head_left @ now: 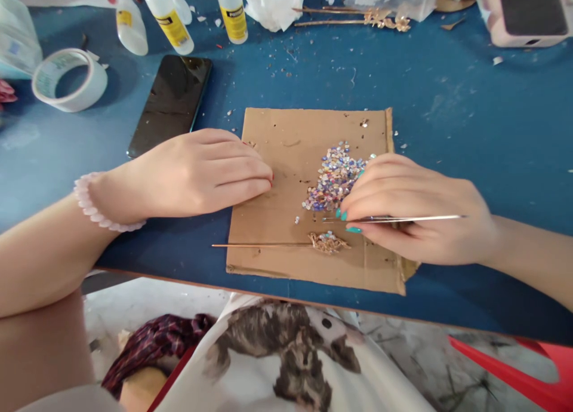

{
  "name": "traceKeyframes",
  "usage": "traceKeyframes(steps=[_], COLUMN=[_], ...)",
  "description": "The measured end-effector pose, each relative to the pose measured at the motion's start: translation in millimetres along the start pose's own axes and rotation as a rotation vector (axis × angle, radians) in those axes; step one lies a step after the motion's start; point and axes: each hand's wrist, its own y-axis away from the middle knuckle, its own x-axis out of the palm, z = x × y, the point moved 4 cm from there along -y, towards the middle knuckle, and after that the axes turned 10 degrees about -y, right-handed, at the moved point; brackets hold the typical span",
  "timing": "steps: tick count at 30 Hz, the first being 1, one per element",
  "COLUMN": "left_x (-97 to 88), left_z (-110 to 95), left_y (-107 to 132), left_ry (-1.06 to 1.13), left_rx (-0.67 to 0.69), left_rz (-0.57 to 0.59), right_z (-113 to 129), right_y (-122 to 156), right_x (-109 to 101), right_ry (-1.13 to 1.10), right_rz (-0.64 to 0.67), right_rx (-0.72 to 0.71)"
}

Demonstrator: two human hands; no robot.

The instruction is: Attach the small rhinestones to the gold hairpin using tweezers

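Note:
My right hand (409, 212) pinches a pair of thin metal tweezers (394, 219), their tips pointing left just below a pile of small glittering rhinestones (333, 176). Beneath the tips lies a hair stick (264, 245) with a long copper-coloured pin; its openwork head (329, 242) has a few stones on it. My left hand (203, 170) rests flat on the left part of the cardboard sheet (268, 131), fingers stretched out and side by side, with nothing visible in them. A single pale stone (296, 220) lies apart from the pile.
A black phone (172, 101) and a tape roll (69, 80) lie left of the cardboard. Glue bottles (233, 12), crumpled white paper (275, 5) and more gold hair sticks (353, 19) are along the back. A pinkish device (523, 18) sits at far right. Scraps dot the blue table (456, 101).

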Motion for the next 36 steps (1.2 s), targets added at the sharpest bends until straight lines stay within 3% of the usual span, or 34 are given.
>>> traceKeyframes(steps=[10, 17, 24, 36], left_x=[-3.2, 0.1, -6.5, -6.5], left_z=[-3, -3, -15, -32], left_y=[-3, -2, -12, -19], left_ry=[-0.035, -0.036, 0.103, 0.359], left_rx=[0.023, 0.017, 0.061, 0.111], left_rz=[-0.059, -0.007, -0.100, -0.123], right_z=[0, 0, 0, -5], right_y=[1, 0, 2, 1], right_x=[0, 0, 0, -1], right_ry=[-0.015, -0.007, -0.009, 0.022], right_rz=[0.012, -0.005, -0.003, 0.009], right_rx=[0.006, -0.001, 0.013, 0.072])
